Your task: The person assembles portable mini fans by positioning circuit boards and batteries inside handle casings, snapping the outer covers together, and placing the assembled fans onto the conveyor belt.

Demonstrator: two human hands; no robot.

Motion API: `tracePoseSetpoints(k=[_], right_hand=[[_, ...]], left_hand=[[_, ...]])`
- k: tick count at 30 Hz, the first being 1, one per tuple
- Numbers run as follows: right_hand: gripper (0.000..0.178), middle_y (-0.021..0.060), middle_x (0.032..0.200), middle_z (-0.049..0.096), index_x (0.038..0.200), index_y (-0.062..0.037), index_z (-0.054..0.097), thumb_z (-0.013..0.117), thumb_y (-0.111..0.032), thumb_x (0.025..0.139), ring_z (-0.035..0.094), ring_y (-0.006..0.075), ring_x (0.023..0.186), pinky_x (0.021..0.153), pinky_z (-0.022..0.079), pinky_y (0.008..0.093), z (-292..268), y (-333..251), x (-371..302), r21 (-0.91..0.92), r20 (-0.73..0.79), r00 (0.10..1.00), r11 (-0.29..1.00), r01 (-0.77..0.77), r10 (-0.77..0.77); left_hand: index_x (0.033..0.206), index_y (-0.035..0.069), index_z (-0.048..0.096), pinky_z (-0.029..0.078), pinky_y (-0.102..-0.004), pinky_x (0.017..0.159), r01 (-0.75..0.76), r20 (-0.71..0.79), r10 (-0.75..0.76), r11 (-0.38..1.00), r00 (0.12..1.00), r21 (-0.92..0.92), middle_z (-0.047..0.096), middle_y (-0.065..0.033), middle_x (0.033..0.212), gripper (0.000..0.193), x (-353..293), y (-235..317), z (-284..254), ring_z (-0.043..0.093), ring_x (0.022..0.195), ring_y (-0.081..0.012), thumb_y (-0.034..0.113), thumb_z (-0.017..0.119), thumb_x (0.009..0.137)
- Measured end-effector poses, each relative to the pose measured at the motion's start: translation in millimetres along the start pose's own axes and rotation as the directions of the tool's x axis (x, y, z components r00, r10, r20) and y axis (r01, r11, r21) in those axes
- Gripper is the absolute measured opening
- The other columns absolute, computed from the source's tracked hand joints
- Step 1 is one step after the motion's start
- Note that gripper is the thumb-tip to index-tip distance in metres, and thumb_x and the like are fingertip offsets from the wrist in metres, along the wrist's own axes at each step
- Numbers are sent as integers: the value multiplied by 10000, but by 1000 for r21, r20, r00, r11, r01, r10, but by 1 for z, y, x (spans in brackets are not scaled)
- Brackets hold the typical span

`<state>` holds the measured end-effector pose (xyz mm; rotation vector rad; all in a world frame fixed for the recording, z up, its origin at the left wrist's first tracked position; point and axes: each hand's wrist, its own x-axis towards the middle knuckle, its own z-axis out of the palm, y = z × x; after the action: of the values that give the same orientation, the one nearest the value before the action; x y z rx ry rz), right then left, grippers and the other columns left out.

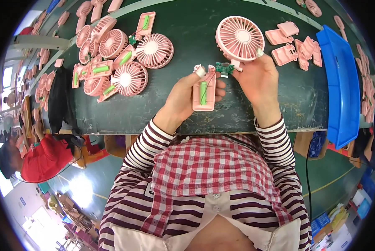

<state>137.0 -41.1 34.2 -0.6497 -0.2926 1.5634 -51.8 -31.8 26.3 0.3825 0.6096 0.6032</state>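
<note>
In my left hand [180, 95] is a pink handle shell [198, 105], its inside facing up, with a green battery cell [203, 93] lying in it. My right hand [260, 79] grips a round pink fan head [240, 37] near its lower edge, its slatted grille facing up. Between the two hands hangs a small green circuit board [224, 68], just below the fan's neck; thin wires run from it toward the handle shell. White wrapping covers my left thumb tip and a fingertip of my right hand.
A pile of pink fans with green batteries [131, 78] lies on the dark green table [175, 119] at the left. Loose pink shells [284, 55] are at the right, beside a blue tray [342, 88]. A person in red [47, 159] sits at far left.
</note>
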Motion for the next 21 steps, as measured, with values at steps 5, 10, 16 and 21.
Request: tracePoseSetpoints(k=[5, 10, 16, 21], right_hand=[[389, 117, 1177, 523, 1202, 1, 444, 490, -182, 861, 506, 226, 1081, 890, 390, 375, -6, 9, -7, -188, 63, 998, 982, 31, -19], [371, 114, 1166, 525, 1192, 3, 447, 494, -167, 865, 517, 224, 1064, 926, 398, 410, -2, 16, -5, -219, 42, 998, 974, 63, -55], [369, 138, 1171, 519, 1190, 21, 436, 489, -168, 877, 528, 249, 1055, 918, 419, 428, -4, 21, -1, -141, 79, 997, 990, 30, -19], [367, 113, 1157, 533, 1193, 8, 441, 509, -167, 878, 534, 220, 1044, 924, 409, 401, 4, 29, -6, -220, 63, 998, 975, 30, -16]], left_hand=[[980, -37, 529, 537, -307, 594, -10, -235, 58, 980, 970, 200, 618, -133, 821, 295, 0, -1, 6, 630, 666, -219, 243, 529, 890], [972, -29, 532, 527, -276, 544, 5, -266, 75, 957, 961, 289, 608, -105, 755, 202, 0, 2, 5, 619, 602, -191, 55, 600, 801], [1052, -33, 515, 536, -279, 561, 75, -234, 12, 930, 972, 360, 596, -104, 824, 331, -3, -2, 11, 615, 639, -181, -71, 581, 730], [1072, -28, 510, 536, -281, 582, 84, -207, 3, 910, 978, 407, 595, -109, 874, 347, -4, 1, 19, 617, 650, -188, -61, 573, 732]])
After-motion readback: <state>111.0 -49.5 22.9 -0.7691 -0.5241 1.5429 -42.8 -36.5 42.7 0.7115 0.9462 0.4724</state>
